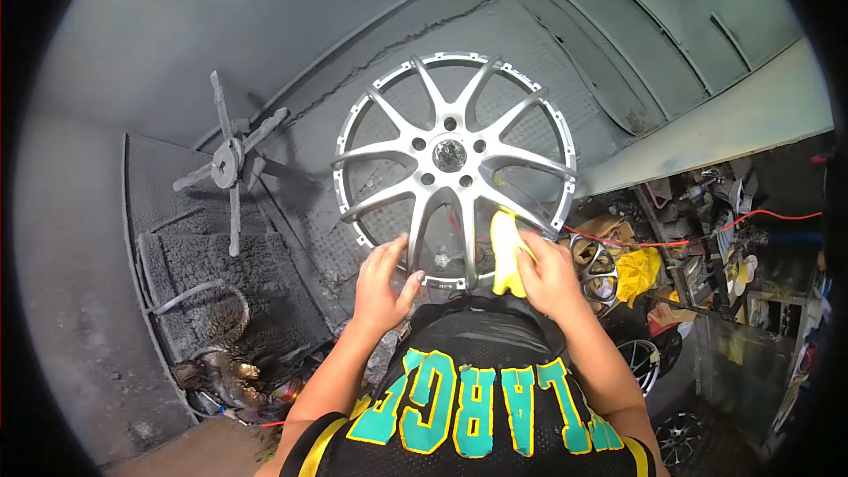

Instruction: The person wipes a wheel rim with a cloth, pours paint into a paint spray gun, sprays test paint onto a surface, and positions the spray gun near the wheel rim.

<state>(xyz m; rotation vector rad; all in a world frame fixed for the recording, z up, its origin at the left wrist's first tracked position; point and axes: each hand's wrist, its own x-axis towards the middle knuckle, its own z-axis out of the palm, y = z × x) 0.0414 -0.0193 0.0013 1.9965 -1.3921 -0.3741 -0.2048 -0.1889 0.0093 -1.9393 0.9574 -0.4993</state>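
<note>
Booth walls: grey, kinda grubby sheets (291, 18) going up on the far side and off to my left.
Junk on the right: a messy shelf (751, 291) crammed with bits, plus a red cord (777, 213) strung across.
My shirt: black jersey (477, 327), big teal letters edged in yellow, right at the bottom of my view.
The wheel: silver multi-spoke rim (447, 184), face up straight in front of me, its near edge just past my shirt. Can't see what's holding it up.
Fuzzy grey panel: rough, crusty-looking thing (199, 256) over to the left.
Stand: four-armed grey spider (227, 163), left of the wheel and well apart from it.
Spare wheel: a smaller-looking one (601, 278) just beyond my right wrist, with a crumpled yellow cloth (638, 274) near it.
Left hand: mine (382, 284), holding nothing, thumb spread away from the fingers, tips right at the rim's near-left side. Honestly can't tell if they're touching.
Right hand: mine (549, 276), thumb and fingers pinching a neon rag.
Neon rag: bright yellow-green (506, 252), bunched up, overlapping the near-right part of the wheel.
Bolt holes: five, ringed round the mottled centre.
</note>
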